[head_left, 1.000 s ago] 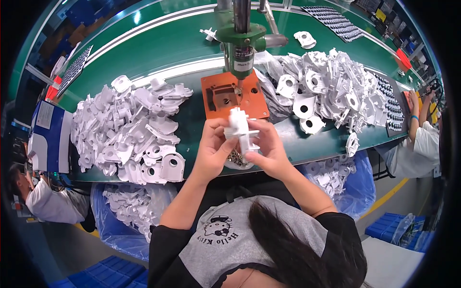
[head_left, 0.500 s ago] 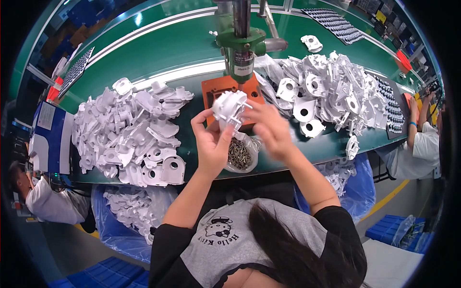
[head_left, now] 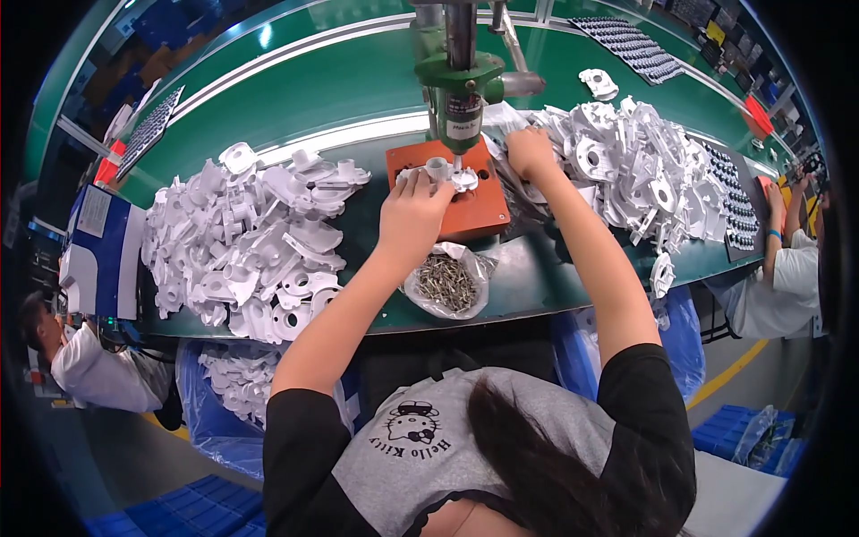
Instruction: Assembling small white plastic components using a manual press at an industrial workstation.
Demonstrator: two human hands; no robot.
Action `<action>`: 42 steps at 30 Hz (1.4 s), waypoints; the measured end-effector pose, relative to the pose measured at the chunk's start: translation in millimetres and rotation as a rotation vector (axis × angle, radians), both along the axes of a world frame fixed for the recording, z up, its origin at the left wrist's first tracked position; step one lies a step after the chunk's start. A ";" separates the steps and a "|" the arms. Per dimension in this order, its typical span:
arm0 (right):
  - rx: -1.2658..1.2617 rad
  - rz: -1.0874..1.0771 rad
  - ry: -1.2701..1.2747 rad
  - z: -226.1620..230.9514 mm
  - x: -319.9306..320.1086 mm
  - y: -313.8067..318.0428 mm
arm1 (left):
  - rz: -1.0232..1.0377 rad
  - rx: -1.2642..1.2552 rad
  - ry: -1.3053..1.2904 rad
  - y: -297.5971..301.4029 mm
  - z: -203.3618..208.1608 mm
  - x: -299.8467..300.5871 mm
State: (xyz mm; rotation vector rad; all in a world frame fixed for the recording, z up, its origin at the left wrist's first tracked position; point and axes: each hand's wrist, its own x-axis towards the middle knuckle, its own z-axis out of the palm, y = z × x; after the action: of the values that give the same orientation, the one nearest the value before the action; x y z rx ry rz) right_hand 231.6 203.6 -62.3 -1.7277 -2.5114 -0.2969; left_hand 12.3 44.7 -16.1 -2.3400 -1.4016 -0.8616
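On an orange fixture block (head_left: 483,215) sits a white plastic part (head_left: 463,180) with a short round tube standing up from it. My left hand (head_left: 416,211) is closed over the part's left side and holds it there. The green press head (head_left: 462,116) is right above, its thin tip down at the part. My right hand (head_left: 531,154) is closed at the right of the block, beside the clear plastic bag and the right pile; whatever its fingers hold is hidden. Near my left wrist lies a clear bag-lined bowl of small metal screws or pins (head_left: 447,285).
Heaps of white plastic parts lie on the left (head_left: 242,237) and right (head_left: 626,170) of the green table. Blue bag-lined bins (head_left: 215,421) stand below the edge. A tray of small dark pieces (head_left: 729,201) is at far right. People work on both sides.
The white part has gone from my raised hands down onto the orange block under the press. My right hand has left it and reached forward and right. The view has shifted slightly.
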 end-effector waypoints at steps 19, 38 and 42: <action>0.003 0.393 0.829 34.8 -39.5 -86.4 | -0.081 -0.042 -0.250 -7.1 -22.5 -7.1; 0.060 0.494 0.545 36.6 -46.0 -114.9 | -0.028 0.026 -0.271 -4.2 -32.3 -4.0; 0.254 0.410 0.434 45.2 -43.7 -122.4 | -0.023 0.025 -0.281 -6.5 -29.2 -6.0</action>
State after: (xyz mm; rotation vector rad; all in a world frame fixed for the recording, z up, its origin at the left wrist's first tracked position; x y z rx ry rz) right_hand 188.0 81.2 -17.0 -1.0211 -2.3061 -0.1739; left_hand 6.3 38.2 -45.2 -2.2886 -1.4591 -1.2474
